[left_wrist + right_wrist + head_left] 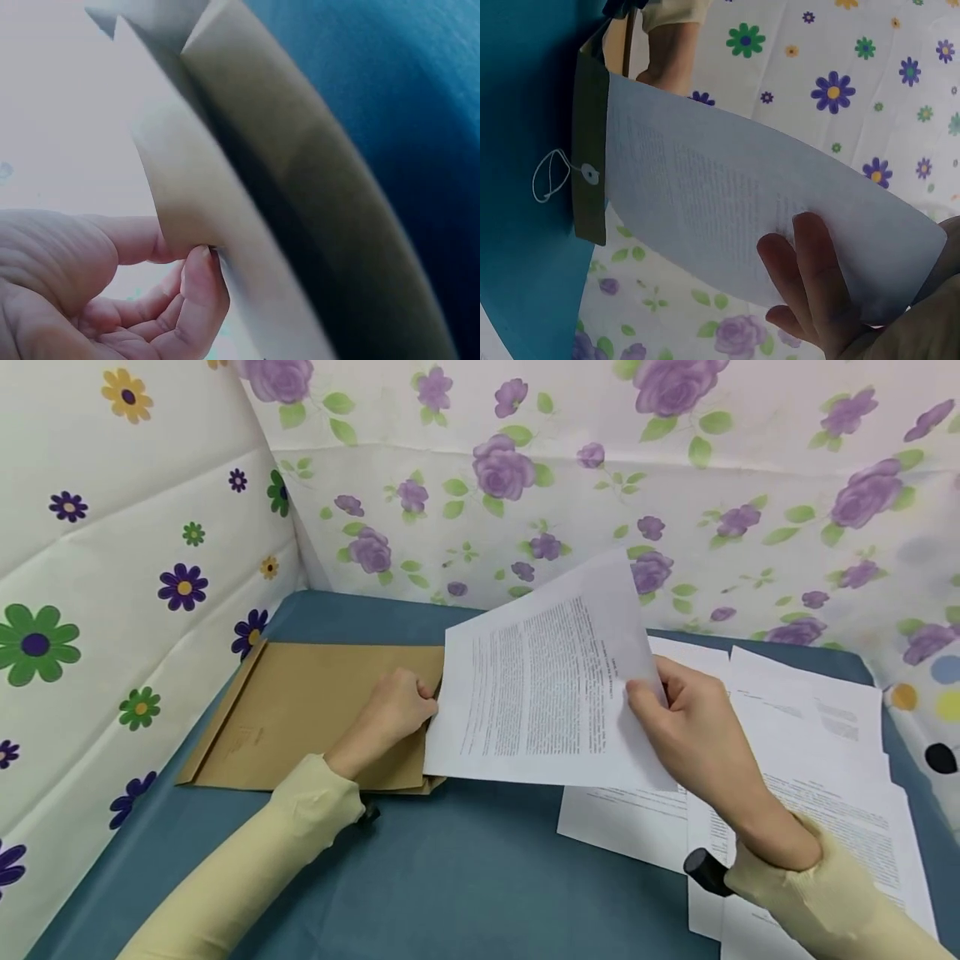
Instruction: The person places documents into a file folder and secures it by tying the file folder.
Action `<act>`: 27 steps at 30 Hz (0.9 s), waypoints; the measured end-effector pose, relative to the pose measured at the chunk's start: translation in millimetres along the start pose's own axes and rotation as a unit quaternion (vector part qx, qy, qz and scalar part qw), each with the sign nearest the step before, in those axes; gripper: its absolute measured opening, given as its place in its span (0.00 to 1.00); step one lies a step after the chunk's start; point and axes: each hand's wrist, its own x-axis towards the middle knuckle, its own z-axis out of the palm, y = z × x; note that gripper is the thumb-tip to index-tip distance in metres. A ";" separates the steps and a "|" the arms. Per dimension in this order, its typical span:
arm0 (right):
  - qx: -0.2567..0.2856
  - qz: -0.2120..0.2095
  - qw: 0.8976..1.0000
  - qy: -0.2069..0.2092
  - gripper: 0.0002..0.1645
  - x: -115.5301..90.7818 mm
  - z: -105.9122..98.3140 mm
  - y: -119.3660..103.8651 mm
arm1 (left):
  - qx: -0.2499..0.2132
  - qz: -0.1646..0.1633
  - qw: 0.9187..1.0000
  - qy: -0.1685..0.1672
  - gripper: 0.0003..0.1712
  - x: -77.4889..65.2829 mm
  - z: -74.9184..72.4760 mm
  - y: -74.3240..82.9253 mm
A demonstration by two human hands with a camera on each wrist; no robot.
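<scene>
On the left of the table lies a brown paper envelope (315, 702), its mouth facing right. My left hand (393, 703) pinches the upper edge of that mouth between thumb and finger; in the left wrist view the edge (191, 172) is lifted and a dark gap shows below it. A printed white sheet (532, 693) is gripped at its right edge by my right hand (690, 727), thumb on top. The sheet slopes down leftward, its left end at the envelope's mouth. In the right wrist view the envelope's flap (591, 214) carries a white string and round button.
Several printed papers (817, 810) lie spread and overlapping on the right of the blue-green tabletop (465, 877). Flowered cloths (450, 485) hang behind and at the left. A black wrist camera (705, 870) sits under the right sleeve, over the papers.
</scene>
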 end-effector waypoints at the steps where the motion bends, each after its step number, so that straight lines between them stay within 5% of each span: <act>1: 0.003 0.001 1.000 -0.001 0.19 -1.4 0.2 -0.8 | 0.002 0.000 1.000 0.002 0.23 0.1 0.2 0.0; 5: 0.017 0.010 1.000 -0.015 0.20 -4.9 0.5 -1.3 | 0.008 0.001 1.000 0.009 0.21 0.6 2.0 -1.4; 12: 0.069 0.050 0.990 -0.111 0.28 -12.2 0.3 -2.4 | 0.021 0.007 0.999 0.034 0.08 1.8 4.2 0.1; 22: 0.144 0.083 0.958 -0.232 0.24 0.6 -0.4 1.3 | 0.013 0.015 0.999 0.041 0.16 -1.5 2.7 0.5; 27: 0.171 0.096 0.946 -0.256 0.25 13.6 -2.6 9.4 | 0.013 0.020 0.999 0.035 0.18 -0.2 5.8 2.0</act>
